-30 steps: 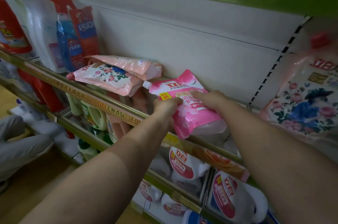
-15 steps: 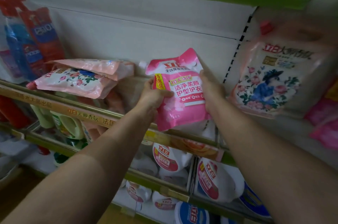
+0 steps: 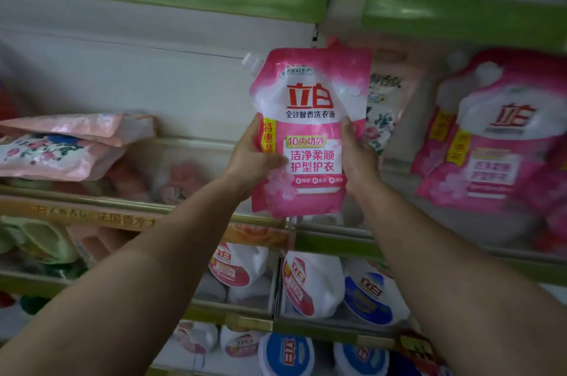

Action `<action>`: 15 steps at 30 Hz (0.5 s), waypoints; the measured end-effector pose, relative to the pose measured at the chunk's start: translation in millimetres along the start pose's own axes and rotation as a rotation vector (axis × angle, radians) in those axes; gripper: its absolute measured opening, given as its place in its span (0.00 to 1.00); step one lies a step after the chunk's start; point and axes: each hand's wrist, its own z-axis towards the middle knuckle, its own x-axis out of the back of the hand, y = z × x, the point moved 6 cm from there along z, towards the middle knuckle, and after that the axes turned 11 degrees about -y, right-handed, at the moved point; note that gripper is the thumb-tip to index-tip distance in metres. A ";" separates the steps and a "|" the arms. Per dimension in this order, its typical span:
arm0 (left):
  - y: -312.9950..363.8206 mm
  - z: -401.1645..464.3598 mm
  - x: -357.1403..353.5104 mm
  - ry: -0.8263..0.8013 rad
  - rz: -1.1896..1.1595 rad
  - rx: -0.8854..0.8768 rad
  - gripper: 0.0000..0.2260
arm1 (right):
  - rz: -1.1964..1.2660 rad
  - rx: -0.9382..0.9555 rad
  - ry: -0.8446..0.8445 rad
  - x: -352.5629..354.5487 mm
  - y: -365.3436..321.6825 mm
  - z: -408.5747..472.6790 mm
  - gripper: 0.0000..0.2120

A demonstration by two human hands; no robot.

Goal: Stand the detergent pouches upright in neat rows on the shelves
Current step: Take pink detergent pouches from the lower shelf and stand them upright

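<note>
Fingers: left thumb point(image 3: 277, 162) lies across the front of the pink detergent pouch point(image 3: 308, 133), the other left fingers wrapped behind its left edge (hidden from the camera). The left hand point(image 3: 250, 161) grips the pouch at mid-height.

Left to right along the shelf point(image 3: 92, 207): two pale pink floral pouches point(image 3: 61, 145) lie flat, stacked one on the other, at the far left of the shelf. Behind its clear front rail, more pinkish packs show, too blurred to identify. A gold price strip point(image 3: 92, 217) with Chinese characters runs along the shelf edge.

Centre: the held pouch is upright, label facing the camera, white spout cap point(image 3: 252, 61) at its top-left corner. It hangs in the air in front of the shelf's white back panel, its lower edge just above the rail.

The right hand point(image 3: 357, 158) clamps the pouch's right edge, thumb on the front, fingers behind.

Right of that: a floral pouch point(image 3: 386, 118) stands upright against the back panel, partly covered by the held one. Further right, another pink pouch point(image 3: 491, 136) of the same brand stands upright (motion-blurred).

Lower shelves: white detergent jugs point(image 3: 310, 280) with red and blue labels.
</note>
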 end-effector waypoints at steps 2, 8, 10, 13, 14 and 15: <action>2.8 6.2 -12.8 0.010 0.037 0.019 0.26 | -0.021 0.063 0.024 17.3 -6.3 -5.4 0.16; 9.8 28.4 -46.8 0.028 0.111 0.027 0.20 | -0.074 0.161 0.095 56.2 -20.5 -10.1 0.13; 9.1 35.3 -57.0 0.033 0.141 0.019 0.19 | -0.061 0.173 0.121 68.6 -20.2 -12.1 0.12; 2.8 42.0 -69.1 0.041 0.161 0.019 0.20 | -0.015 0.153 0.127 80.3 -11.0 -14.3 0.13; 0.3 43.2 -71.0 0.052 0.159 0.020 0.20 | 0.001 0.153 0.129 82.6 -8.6 -14.0 0.16; -1.7 43.7 -72.3 0.067 0.147 0.018 0.21 | 0.011 0.150 0.131 84.0 -7.1 -13.1 0.17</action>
